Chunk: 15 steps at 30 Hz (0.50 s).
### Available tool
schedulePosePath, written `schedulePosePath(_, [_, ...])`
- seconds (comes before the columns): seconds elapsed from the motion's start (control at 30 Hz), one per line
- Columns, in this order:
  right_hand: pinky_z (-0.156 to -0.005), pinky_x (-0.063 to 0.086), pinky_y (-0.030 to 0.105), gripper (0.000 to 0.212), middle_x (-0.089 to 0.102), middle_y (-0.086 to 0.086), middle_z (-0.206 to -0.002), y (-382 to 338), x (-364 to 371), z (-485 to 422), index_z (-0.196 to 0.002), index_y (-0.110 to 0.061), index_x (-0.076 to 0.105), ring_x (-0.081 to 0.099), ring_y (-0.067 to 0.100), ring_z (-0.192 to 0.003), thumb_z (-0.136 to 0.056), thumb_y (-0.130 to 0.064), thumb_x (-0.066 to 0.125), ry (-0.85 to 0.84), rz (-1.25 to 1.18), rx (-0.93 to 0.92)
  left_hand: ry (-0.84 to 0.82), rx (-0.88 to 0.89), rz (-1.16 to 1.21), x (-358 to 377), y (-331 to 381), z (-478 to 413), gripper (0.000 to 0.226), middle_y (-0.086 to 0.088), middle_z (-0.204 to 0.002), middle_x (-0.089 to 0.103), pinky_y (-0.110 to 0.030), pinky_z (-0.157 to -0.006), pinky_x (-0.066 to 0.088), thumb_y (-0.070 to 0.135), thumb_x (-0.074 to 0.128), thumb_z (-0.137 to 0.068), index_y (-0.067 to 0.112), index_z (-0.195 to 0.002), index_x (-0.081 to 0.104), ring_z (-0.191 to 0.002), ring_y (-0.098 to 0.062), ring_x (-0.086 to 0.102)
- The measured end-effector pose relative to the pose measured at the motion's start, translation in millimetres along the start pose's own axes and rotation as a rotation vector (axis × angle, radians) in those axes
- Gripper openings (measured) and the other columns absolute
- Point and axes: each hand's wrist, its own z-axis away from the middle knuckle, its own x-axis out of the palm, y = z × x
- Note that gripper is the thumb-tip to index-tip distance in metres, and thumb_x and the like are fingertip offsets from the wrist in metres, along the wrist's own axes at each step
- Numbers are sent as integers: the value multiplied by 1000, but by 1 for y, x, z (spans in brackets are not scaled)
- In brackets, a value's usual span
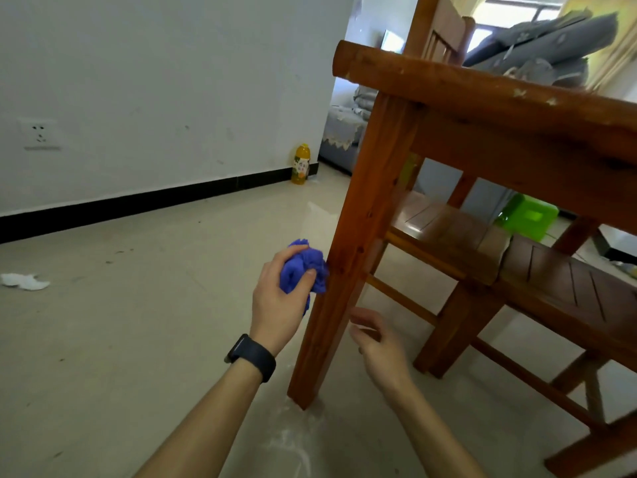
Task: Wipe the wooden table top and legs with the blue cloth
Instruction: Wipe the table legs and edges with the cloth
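My left hand (275, 301), centre of the frame, gripped the blue cloth (303, 267). Fingers and thumb were curled round it, with the thumb across its near side. The cloth was bunched into a rounded wad with no clear long axis. Its loose folds pointed right, and its right side pressed against the left face of the table leg (358, 219), about halfway up the leg.

The leg's long axis ran on a slant through the frame, from the corner of the worktop (482, 91) at upper right down to its foot on the floor (138, 305) at lower centre. The worktop's rounded front edge ran from upper centre to the right border, dropping toward the right.

My right hand (377, 343), lower centre and just right of the leg, was blurred. Its fingers were loosely curled toward the leg and held nothing. I could not tell whether they touched the wood.

A black watch (255, 357) circled my left wrist. Wooden chair seats (448, 229) sat under the worktop at right, with a green stool (527, 217) beyond them. A yellow bottle (301, 163) stood on the floor against the wall's black skirting, upper centre. A wall socket (39, 134) was at left, and a scrap of white paper (24, 281) lay on the floor below it.
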Motion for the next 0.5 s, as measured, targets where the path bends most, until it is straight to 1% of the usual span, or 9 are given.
schedulePosePath(0.07, [-90,50,27,25,61,-14,-114,-3,-5,-6,-115,-35,58,56,-1,-99,-95,-20,57,58,-13,12,10,129,-159,19,3,-2,38,15,-120,49,-7,-80,42,31,63,-92,54,-120,49,-100,1,54])
schedulePosePath(0.13, [-94,50,33,28,60,-13,-115,-2,-8,-10,-117,-36,56,56,0,-100,-94,-21,60,87,-1,9,-3,150,-313,41,-11,5,38,13,-124,42,-12,-77,44,39,60,-92,50,-126,47,-96,-3,51])
schedulePosePath(0.23, [-97,49,36,39,57,-13,-124,0,-9,-10,-129,-35,50,56,3,-107,-93,-26,61,85,21,-5,26,-82,-407,53,-51,24,33,8,-126,45,-26,-73,51,47,55,-93,41,-125,47,-91,-12,54])
schedulePosePath(0.27, [-98,48,36,44,55,-13,-129,-1,-9,-10,-133,-35,48,55,5,-111,-93,-27,62,83,24,-13,-5,-139,-477,48,-68,30,31,7,-124,47,-29,-71,52,48,54,-94,41,-124,47,-88,-14,56])
schedulePosePath(0.33, [-103,45,40,53,48,-12,-139,-5,-8,-10,-140,-36,40,51,9,-120,-92,-33,63,81,32,-38,-152,-165,-688,28,-98,40,27,7,-121,49,-34,-70,55,47,51,-94,45,-120,43,-85,-19,59])
schedulePosePath(0.37, [-105,43,42,58,43,-12,-144,-8,-6,-10,-143,-37,36,47,10,-125,-92,-38,62,83,32,-48,-209,-187,-740,16,-107,44,28,7,-120,48,-36,-70,56,46,51,-94,46,-120,40,-84,-21,60])
schedulePosePath(0.4, [-106,41,44,63,39,-12,-148,-12,-5,-10,-145,-39,31,44,12,-129,-90,-44,61,89,21,-58,-206,-217,-729,5,-112,44,28,8,-118,49,-38,-70,57,46,51,-94,47,-119,39,-83,-20,60])
schedulePosePath(0.47, [-108,39,45,69,31,-15,-153,-26,-2,-10,-146,-47,22,39,13,-135,-88,-53,58,113,-30,-94,-66,-274,-567,-9,-103,35,27,8,-114,52,-38,-71,57,47,54,-93,50,-114,37,-82,-16,61])
schedulePosePath(0.5, [-109,37,45,69,30,-20,-151,-35,0,-13,-145,-51,19,37,11,-136,-87,-56,56,124,-59,-133,21,-263,-464,-12,-91,24,30,8,-112,54,-38,-72,56,46,57,-92,51,-112,36,-84,-15,61])
